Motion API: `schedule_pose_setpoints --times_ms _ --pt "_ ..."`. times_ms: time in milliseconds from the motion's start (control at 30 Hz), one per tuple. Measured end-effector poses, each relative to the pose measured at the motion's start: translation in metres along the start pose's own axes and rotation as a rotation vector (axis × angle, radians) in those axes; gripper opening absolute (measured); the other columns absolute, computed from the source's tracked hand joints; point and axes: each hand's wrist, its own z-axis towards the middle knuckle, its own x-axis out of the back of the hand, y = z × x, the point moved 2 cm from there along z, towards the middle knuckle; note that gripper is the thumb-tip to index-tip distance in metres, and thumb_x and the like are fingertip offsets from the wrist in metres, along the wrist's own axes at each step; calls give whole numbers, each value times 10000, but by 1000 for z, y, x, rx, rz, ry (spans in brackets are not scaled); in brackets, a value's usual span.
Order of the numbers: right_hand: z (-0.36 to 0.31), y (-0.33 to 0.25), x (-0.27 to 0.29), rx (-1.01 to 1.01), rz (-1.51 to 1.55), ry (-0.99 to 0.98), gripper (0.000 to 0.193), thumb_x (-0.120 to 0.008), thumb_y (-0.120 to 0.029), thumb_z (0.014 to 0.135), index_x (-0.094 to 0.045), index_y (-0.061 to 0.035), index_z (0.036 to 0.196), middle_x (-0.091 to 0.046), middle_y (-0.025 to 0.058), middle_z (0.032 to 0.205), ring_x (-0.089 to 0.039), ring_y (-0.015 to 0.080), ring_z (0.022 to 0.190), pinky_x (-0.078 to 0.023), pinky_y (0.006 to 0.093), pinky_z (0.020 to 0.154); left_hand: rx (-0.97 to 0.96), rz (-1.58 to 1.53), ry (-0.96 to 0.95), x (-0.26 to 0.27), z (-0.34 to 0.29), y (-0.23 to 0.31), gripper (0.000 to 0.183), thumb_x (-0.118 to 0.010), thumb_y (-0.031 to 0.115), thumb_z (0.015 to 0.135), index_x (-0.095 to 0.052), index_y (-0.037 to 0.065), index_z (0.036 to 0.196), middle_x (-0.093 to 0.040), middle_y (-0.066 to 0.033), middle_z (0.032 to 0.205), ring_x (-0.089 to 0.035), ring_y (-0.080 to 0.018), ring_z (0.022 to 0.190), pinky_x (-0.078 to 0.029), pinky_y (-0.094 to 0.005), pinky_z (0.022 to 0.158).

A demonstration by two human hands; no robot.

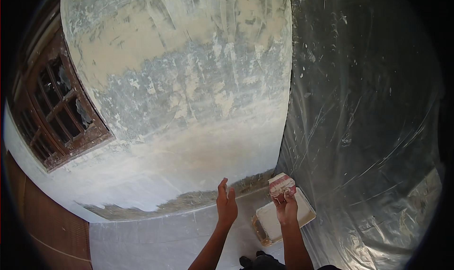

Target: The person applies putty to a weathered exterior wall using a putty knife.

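Your right hand [287, 212] pinches a smeared red-and-white flat tool [283, 184], which juts forward past your fingertips, long axis unclear. Your left hand [227, 207], farther from it, is empty, fingers extended, thumb apart. Below sits the pale tray [310, 215]; ahead, the patchy wall [189, 85].

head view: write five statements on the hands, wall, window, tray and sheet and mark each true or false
1. The right hand holds a red piece smeared with white. True.
2. The left hand is closed around that same piece. False: it is open and apart from it.
3. The wall is one even colour. False: it is blotched with grey, cream and white.
4. A dark, shiny sheet hangs to the right of the wall. True.
5. The brown-framed window is right of the tray. False: it is far to the left.
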Motion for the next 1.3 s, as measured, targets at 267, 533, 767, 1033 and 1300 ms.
schedule_pose_setpoints --times_ms 267,533,767,1033,1300 --pt "38 -36 -130 210 83 -85 389 -514 -11 996 -490 6 1384 -577 158 1341 -612 282 1193 -521 462 1012 -212 65 57 38 58 70 479 -483 131 1020 -390 -9 1468 -418 -298 1523 -384 -423 1446 -302 -454 1184" --pt "102 -108 -196 493 43 -156 328 -524 -28 1018 -558 14 1342 -623 131 1307 -646 213 1137 -533 384 978 -570 282 -23 12 157 106 481 -563 142 978 -433 2 1420 -405 -293 1532 -366 -453 1442 -305 -499 1171" --pt "181 -199 -294 915 -251 -213 313 -530 -27 1017 -592 52 1313 -680 105 1229 -648 161 1080 -488 319 986 -1034 690 104 -19 290 163 581 -577 25 856 -412 -40 1409 -279 -284 1604 -38 -554 1502 -111 -673 1178" --pt "258 -288 -460 1393 -603 -139 300 -569 24 971 -668 10 1253 -743 114 1114 -664 133 1013 -477 274 937 -1199 710 159 -33 385 153 568 -559 84 835 -441 -76 1368 -280 -324 1584 -77 -578 1487 -87 -702 1164" --pt "310 -292 -497 1971 -831 -76 461 -559 158 826 -702 -58 1208 -708 165 1212 -683 298 1138 -500 375 1002 -1322 718 210 -35 393 139 529 -587 136 795 -508 -52 1283 -452 -313 1489 -189 -557 1478 -122 -657 1182"
